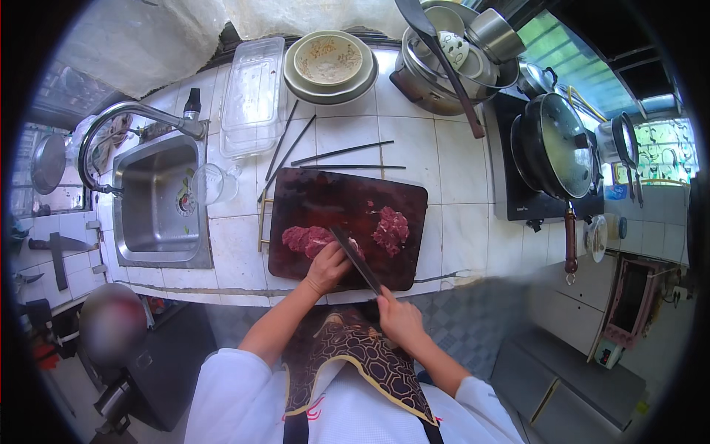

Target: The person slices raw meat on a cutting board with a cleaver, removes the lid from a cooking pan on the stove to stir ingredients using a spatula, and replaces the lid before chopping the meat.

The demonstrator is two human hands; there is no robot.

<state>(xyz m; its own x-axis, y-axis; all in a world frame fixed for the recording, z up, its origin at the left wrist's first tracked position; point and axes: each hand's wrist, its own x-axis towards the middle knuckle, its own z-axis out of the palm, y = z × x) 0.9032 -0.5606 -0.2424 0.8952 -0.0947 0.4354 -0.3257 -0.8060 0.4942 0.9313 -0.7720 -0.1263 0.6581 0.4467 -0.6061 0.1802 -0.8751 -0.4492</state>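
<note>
On a dark cutting board [344, 194] lies a piece of raw red meat [304, 238]. My left hand [328, 269] presses on the meat's right part, with the fingers bent beside the blade. The handle of a kitchen knife [356, 259] is in my right hand [400, 321], and its long blade slants up and left across the meat. To the right of the knife, a small heap of cut meat [391, 230] rests on the board. The blade's lower edge and part of the meat are hidden by the knife and my fingers.
Black chopsticks [343, 152] lie behind the board. A clear measuring jug [213, 184] stands beside the steel sink [158, 205]. Stacked bowls [328, 58], plastic containers [255, 94] and pots [444, 61] line the back. At right, a lidded frying pan [563, 150] is on a black cooktop [513, 194].
</note>
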